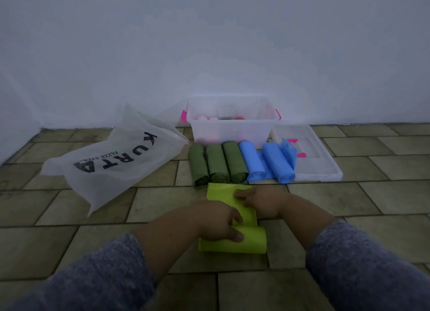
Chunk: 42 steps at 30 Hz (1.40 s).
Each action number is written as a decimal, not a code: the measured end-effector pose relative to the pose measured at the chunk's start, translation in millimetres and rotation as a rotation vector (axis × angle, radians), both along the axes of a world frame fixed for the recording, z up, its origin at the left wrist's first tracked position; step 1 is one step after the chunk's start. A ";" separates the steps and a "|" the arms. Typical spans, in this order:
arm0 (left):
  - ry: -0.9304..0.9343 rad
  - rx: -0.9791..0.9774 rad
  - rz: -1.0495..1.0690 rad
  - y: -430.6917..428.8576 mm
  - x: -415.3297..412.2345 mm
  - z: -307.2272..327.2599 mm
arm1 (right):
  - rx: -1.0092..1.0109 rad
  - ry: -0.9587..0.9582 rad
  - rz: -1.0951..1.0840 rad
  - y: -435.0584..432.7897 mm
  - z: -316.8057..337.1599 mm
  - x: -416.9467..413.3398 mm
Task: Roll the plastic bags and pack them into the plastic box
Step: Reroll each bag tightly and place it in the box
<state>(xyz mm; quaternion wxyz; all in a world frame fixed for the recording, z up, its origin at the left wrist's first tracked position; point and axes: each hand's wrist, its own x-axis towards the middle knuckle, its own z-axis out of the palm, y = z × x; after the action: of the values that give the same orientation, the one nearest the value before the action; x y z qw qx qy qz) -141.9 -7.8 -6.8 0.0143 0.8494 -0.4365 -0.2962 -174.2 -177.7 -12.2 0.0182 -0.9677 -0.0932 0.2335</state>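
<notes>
A lime-green plastic bag (242,241) lies on the tiled floor in front of me, its near end rolled into a tube. My left hand (218,222) grips that rolled end, thumb on top. My right hand (258,199) presses flat on the unrolled strip farther out. Behind it lie three dark green rolls (216,163) and two blue rolls (265,163) side by side. The clear plastic box (232,130) with pink latches stands against the wall and holds pink and red rolls.
A large translucent bag printed KURTA (111,162) lies flat at the left. The clear box lid (311,157) rests on the floor right of the box. A white wall runs behind everything.
</notes>
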 end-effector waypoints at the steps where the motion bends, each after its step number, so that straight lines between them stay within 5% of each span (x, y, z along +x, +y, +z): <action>1: 0.023 -0.028 0.056 -0.3 2.0 0.4 | 0.024 -0.009 -0.019 0.0 1.0 -0.4; 6: 0.035 -0.049 0.095 -3.5 11.9 0.7 | 0.364 -0.009 -0.312 0.3 5.3 -1.6; 11: -0.003 -0.057 0.089 -5.2 16.1 -0.1 | 0.670 -0.259 -0.505 -7.5 12.0 -15.6; 17: -0.019 0.010 0.092 -4.2 18.5 -1.0 | 0.538 0.040 -0.368 -3.8 18.2 -32.8; 21: -0.276 -0.126 0.103 3.3 15.3 3.7 | 0.495 0.025 -0.363 -3.9 22.0 -30.7; 24: -0.222 -0.185 0.054 16.1 13.2 5.0 | 0.472 0.040 -0.369 -2.8 22.2 -28.9; 34: -0.113 -0.165 0.185 20.7 16.7 2.1 | 0.431 -0.229 -0.392 0.6 14.8 -35.8; 39: -0.377 -0.251 0.141 23.9 10.4 -4.7 | 0.444 -0.276 -0.404 -2.7 9.3 -36.5; 42: -0.374 -0.269 0.132 26.1 8.2 -9.9 | 0.404 -0.300 -0.394 -2.7 4.4 -34.6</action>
<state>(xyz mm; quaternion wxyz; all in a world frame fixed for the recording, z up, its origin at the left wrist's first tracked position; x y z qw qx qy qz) -133.7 18.2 -16.6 0.0657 0.9065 -0.4109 -0.0714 -208.9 -180.4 -7.8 0.2407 -0.9676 0.0498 0.0572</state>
